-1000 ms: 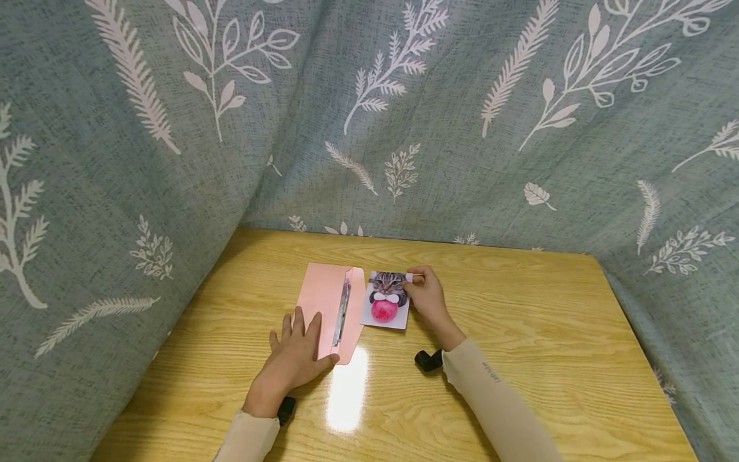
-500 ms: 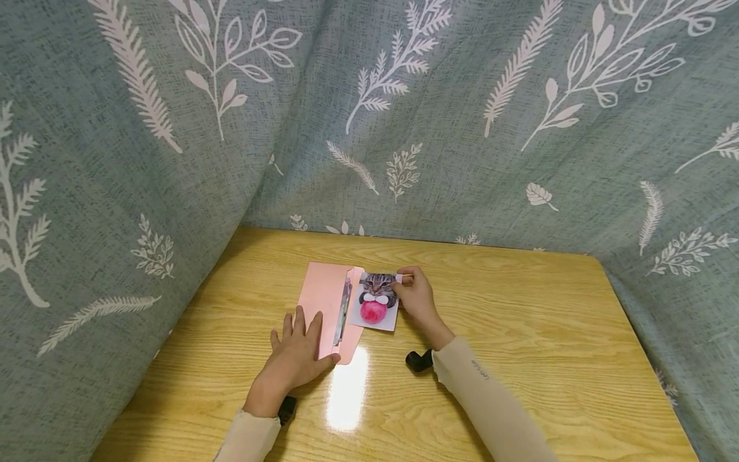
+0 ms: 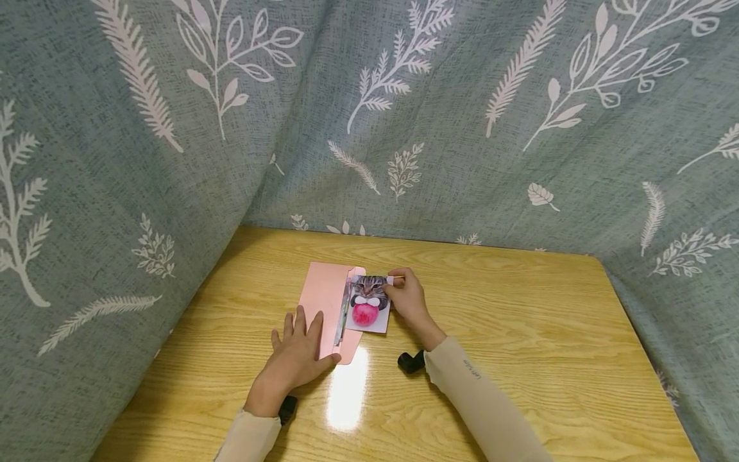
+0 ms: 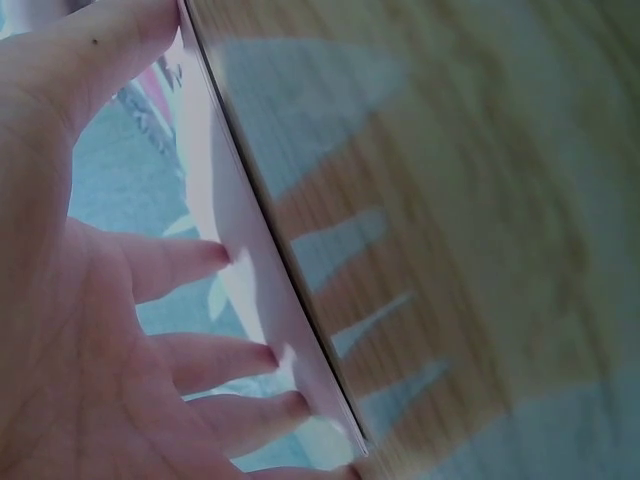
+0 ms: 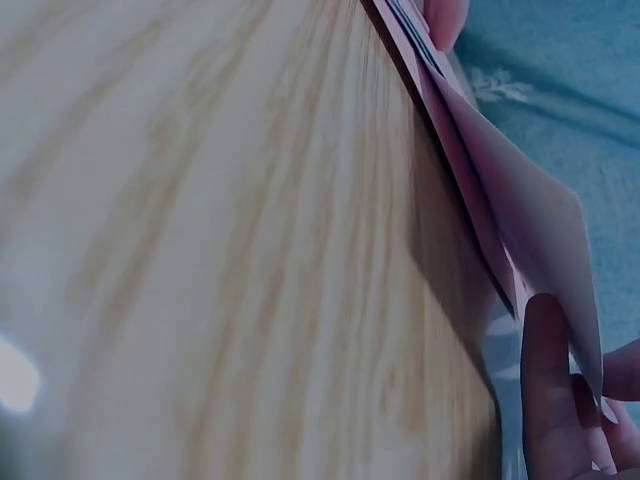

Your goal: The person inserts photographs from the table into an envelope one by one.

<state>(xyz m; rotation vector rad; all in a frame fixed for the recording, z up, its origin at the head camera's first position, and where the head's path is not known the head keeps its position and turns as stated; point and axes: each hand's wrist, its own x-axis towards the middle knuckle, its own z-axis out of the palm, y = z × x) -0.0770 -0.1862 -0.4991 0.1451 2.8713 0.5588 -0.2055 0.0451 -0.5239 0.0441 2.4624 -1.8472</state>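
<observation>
A pink envelope [image 3: 323, 285] lies flat on the table with its flap folded out to the right. Other picture cards [image 3: 342, 314] show in its long opening. My left hand [image 3: 297, 353] presses on the envelope's near left part, fingers spread and straight; in the left wrist view its fingertips [image 4: 255, 355] touch the paper. With thumb and fingers, my right hand [image 3: 411, 300] pinches the upper right corner of a square card [image 3: 369, 314] printed with a cat and a pink ball. The card's left edge is over the flap at the opening, and its held side is raised in the right wrist view.
The wooden table [image 3: 519, 333] extends to the right and toward the front. Grey-green leaf-patterned cloth [image 3: 439, 160] hangs along the back and both sides. Black devices sit under each wrist, one near the right sleeve [image 3: 462, 378].
My right hand has carried the cat card leftward, from beside the envelope to over its flap and up to the opening. The left hand and envelope have stayed in place.
</observation>
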